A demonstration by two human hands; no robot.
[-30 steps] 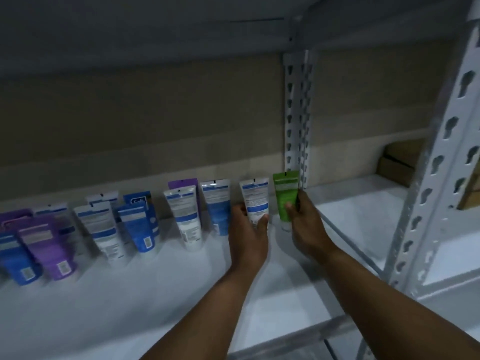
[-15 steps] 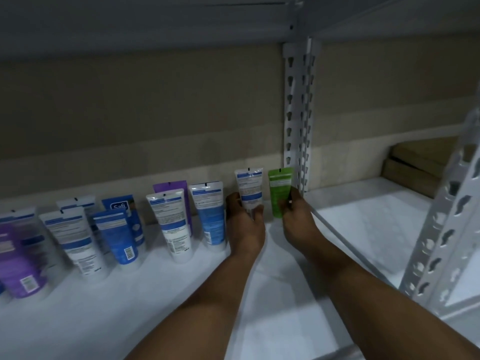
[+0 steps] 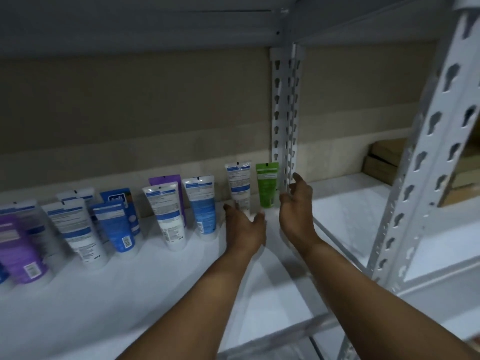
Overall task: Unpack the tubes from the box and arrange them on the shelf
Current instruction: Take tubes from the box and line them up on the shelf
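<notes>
At the back of the shelf [image 3: 124, 302], the white tube [image 3: 239, 183] and green tube [image 3: 267, 184] stand cap-down beside the post [image 3: 284, 120]. I see my left hand [image 3: 245, 229] and right hand [image 3: 296, 211] near them, fingers loose, gripping nothing.

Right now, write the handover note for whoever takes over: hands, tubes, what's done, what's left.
Left hand open before the white-and-blue tube, holding nothing.
Right hand open beside the green tube, holding nothing.
Both tubes stand cap-down at the right end of the row on the shelf, by the rear post.
Done: tubes lined along the back wall.
Left: any tubes remaining in the box, which is out of view.
</notes>
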